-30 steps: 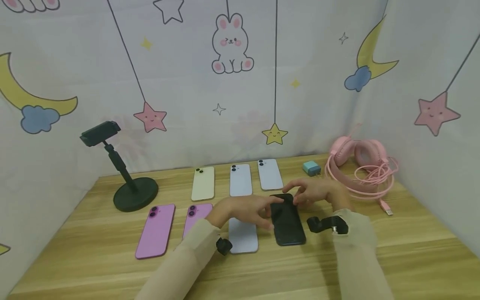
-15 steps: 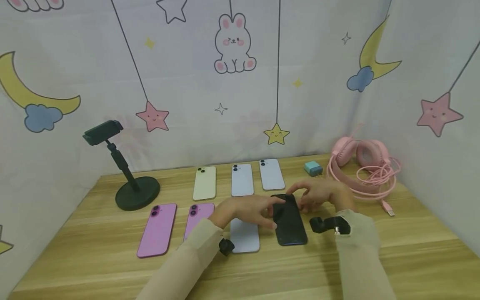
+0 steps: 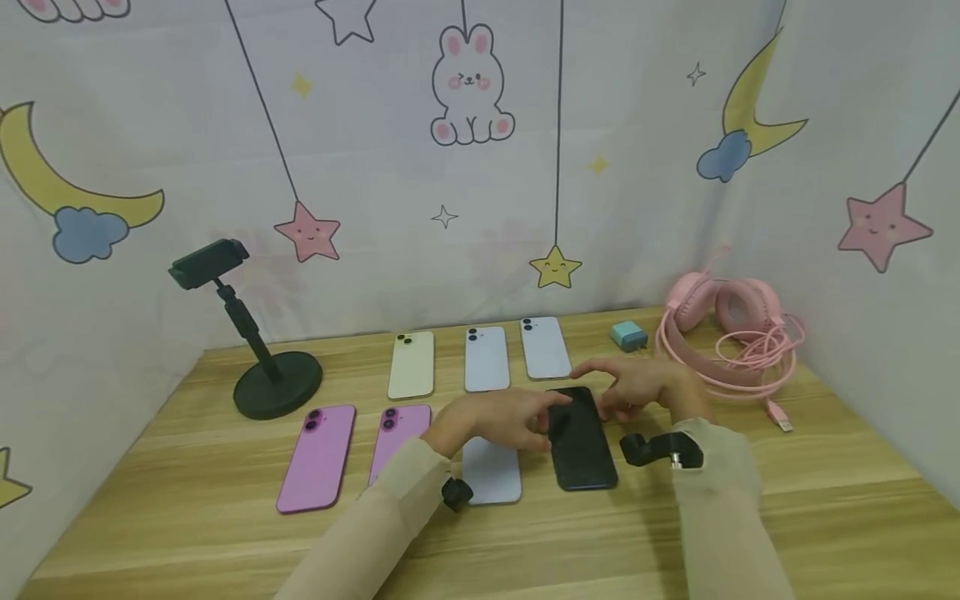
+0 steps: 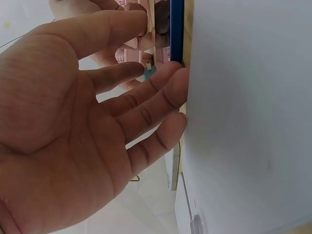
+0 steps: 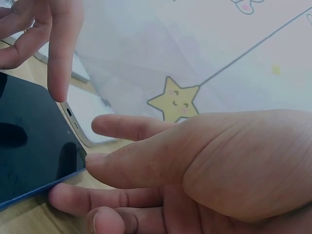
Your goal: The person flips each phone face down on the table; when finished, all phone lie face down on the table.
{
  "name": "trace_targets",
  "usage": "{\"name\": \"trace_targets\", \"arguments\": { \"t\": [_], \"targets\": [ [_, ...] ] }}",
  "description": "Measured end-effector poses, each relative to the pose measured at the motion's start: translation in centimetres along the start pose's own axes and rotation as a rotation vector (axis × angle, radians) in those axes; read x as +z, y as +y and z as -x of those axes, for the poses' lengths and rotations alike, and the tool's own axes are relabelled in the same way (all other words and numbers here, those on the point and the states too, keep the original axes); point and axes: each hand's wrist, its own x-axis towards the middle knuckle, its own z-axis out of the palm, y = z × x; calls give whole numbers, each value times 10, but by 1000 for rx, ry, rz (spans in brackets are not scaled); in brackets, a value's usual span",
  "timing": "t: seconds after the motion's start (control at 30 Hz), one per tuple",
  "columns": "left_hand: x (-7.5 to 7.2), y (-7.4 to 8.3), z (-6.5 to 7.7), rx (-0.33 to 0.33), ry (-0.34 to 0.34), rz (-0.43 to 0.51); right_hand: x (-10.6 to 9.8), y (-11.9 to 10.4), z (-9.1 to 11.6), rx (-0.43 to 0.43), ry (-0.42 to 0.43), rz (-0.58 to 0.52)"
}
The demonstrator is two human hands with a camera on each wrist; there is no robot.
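Observation:
A phone with a dark screen and blue edge [image 3: 583, 458] lies face up on the wooden table, between both hands. My left hand [image 3: 498, 418] hovers over a white phone [image 3: 495, 482], its index finger reaching above the dark screen near the top. In the left wrist view, its relaxed fingers [image 4: 151, 114] hold nothing. My right hand [image 3: 641, 387] is by the dark phone's top right corner. Seen from the right wrist, the thumb [image 5: 117, 168] is right at that corner, the index finger stretches out beyond it, and other fingertips lie beside the blue edge.
Two pink phones [image 3: 318, 458] lie left of the hands. Behind stand out a pale yellow phone [image 3: 412, 367] and two white phones [image 3: 487, 360]. Pink headphones [image 3: 723, 333] with a cable and a blue charger [image 3: 628, 335] are at back right, a black phone stand [image 3: 277, 385] at left.
My left thumb has drawn in from the dark phone's left edge. My right index finger has straightened out beyond the phone's top corner. The phones keep their places; the view shifts slightly.

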Motion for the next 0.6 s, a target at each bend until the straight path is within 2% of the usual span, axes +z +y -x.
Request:
{"name": "trace_targets", "arguments": {
  "t": [0.23, 0.6],
  "targets": [
    [0, 1, 0, -4, 8, -6, 0, 1, 0, -8, 23, 18],
    [1, 2, 1, -17, 21, -8, 1, -2, 3, 26, 55, -31]
  ]
}}
